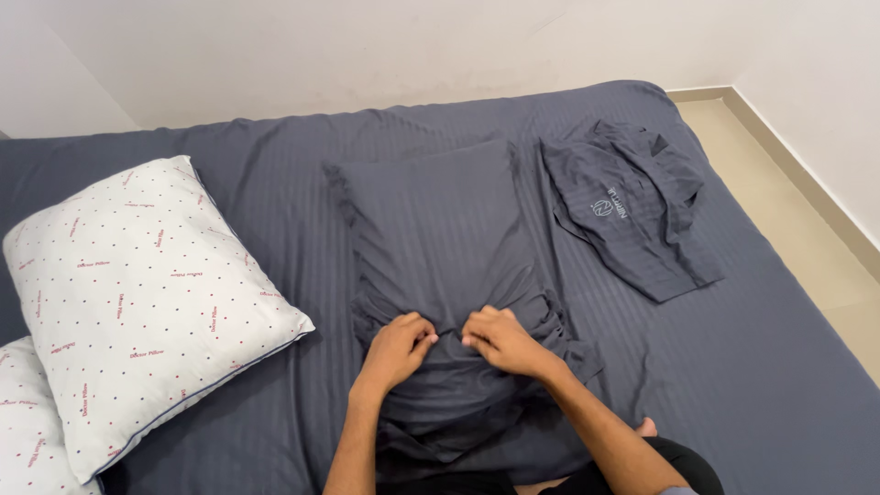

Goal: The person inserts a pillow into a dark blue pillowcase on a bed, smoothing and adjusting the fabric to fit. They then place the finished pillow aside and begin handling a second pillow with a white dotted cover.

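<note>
While most of the pillow [440,229] already sits inside the dark grey pillowcase [458,385] at the middle of the bed [779,385], the open end is bunched near the person and not yet smoothed. The left hand [396,348] and right hand [502,341] both pinch that gathered cloth. The pillow's long axis appears to run from the person toward the wall, closed end away.

We see a white dotted pillow [147,302] lying at the left on the dark grey striped bedsheet [761,367], and a second folded pillowcase [632,215] at the right.
</note>
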